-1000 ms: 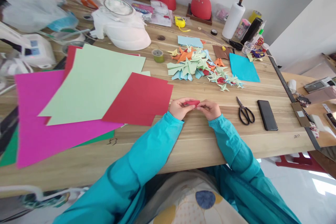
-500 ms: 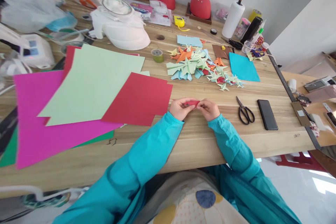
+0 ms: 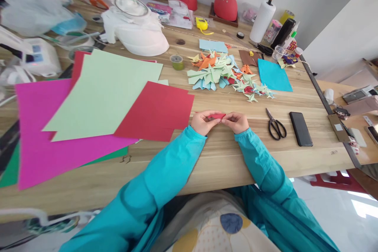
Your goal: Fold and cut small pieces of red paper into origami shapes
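My left hand [image 3: 203, 122] and my right hand [image 3: 238, 122] rest on the wooden table [image 3: 224, 157] and pinch a small folded red paper piece [image 3: 217, 116] between their fingertips. Both sleeves are teal. A large red paper sheet [image 3: 156, 111] lies just left of my left hand. A pile of folded paper figures [image 3: 227, 75] in green, orange, blue and red sits beyond my hands.
Big sheets of pale green paper [image 3: 103, 92] and magenta paper [image 3: 44, 134] cover the left side. Black scissors [image 3: 276, 126] and a black phone [image 3: 300, 128] lie to the right. A blue sheet [image 3: 274, 75], a paper towel roll [image 3: 262, 20] and clutter fill the back.
My fingers shifted slightly on the red paper piece; my right hand edged a little to the right. Nothing else moved.
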